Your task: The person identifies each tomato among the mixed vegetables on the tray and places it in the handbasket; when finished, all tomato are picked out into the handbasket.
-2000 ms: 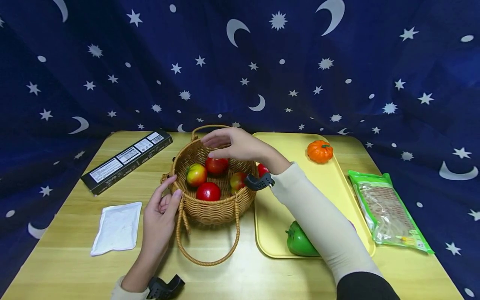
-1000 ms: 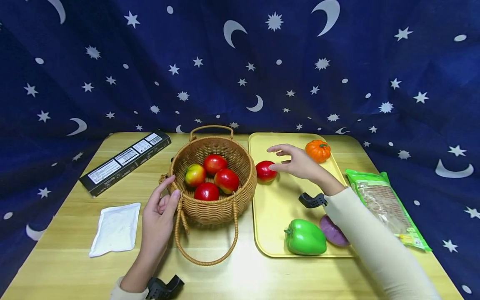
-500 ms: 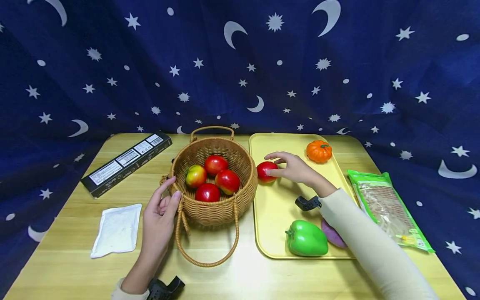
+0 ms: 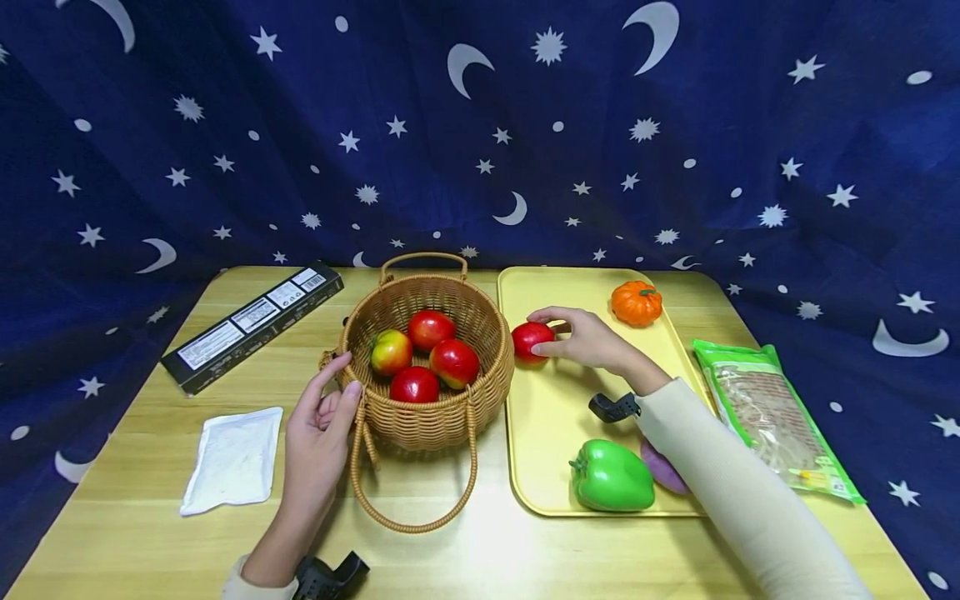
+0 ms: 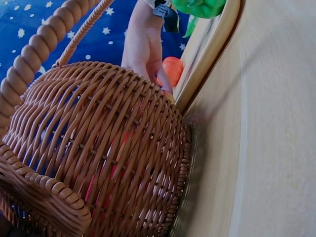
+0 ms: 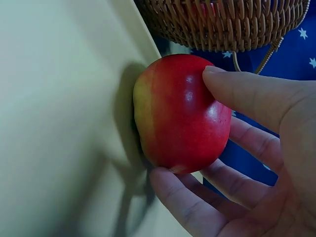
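My right hand (image 4: 588, 340) has its thumb and fingers curved round a red apple (image 4: 531, 342) on the yellow tray (image 4: 555, 433). In the right wrist view the apple (image 6: 182, 113) shows a yellow side close against the tray, the thumb on top and fingertips at its lower edge. Left of the tray stands a round wicker basket (image 4: 420, 425) with several red and yellow apples (image 4: 453, 362) inside. At the basket's left rim, my left hand (image 4: 318, 437) rests its index finger and thumb, spread apart, with the other fingers loosely bent. The left wrist view shows the basket's woven wall close up.
On the tray are a green bell pepper (image 4: 612, 475), a purple vegetable (image 4: 663, 468) partly behind the sleeve, and a small orange pumpkin (image 4: 636, 303). A green-edged packet (image 4: 776, 417) lies to the right. A black box (image 4: 255, 323) and a white pouch (image 4: 232, 458) lie left.
My right hand has moved from over the basket to the tray and closed round the apple there. An apple partly hidden earlier now shows in the basket. The left hand stays put.
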A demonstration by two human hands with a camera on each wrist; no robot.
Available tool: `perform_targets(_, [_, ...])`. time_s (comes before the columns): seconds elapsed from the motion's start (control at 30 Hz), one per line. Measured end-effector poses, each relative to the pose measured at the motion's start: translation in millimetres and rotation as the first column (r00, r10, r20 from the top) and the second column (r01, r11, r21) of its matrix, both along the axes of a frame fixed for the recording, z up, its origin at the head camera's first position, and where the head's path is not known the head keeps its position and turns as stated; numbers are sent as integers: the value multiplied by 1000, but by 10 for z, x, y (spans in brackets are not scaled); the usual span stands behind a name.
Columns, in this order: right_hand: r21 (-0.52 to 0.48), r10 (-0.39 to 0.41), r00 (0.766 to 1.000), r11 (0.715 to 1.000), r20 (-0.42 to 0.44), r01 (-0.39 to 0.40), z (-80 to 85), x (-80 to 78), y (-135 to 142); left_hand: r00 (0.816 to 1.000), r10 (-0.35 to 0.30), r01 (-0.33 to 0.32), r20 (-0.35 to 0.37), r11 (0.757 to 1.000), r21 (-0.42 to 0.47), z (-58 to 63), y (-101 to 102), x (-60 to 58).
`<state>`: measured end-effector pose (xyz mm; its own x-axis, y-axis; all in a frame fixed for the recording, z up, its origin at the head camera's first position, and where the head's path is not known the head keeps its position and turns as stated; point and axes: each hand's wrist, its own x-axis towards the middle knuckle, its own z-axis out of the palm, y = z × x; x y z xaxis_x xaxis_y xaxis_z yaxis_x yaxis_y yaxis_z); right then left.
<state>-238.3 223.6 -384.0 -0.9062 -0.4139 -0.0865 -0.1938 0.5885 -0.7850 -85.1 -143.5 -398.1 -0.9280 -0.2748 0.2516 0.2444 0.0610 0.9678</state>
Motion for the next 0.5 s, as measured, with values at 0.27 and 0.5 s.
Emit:
perform_targets(0.27, [-33, -33, 999, 999, -1, 33, 97, -31, 62, 1000, 4, -4, 15, 1000, 4, -11, 3, -5])
perform_targets(0.5, [-129, -71, 997, 989, -28, 67, 370, -70, 48, 1000, 7, -7, 16, 1000, 6, -6, 3, -5])
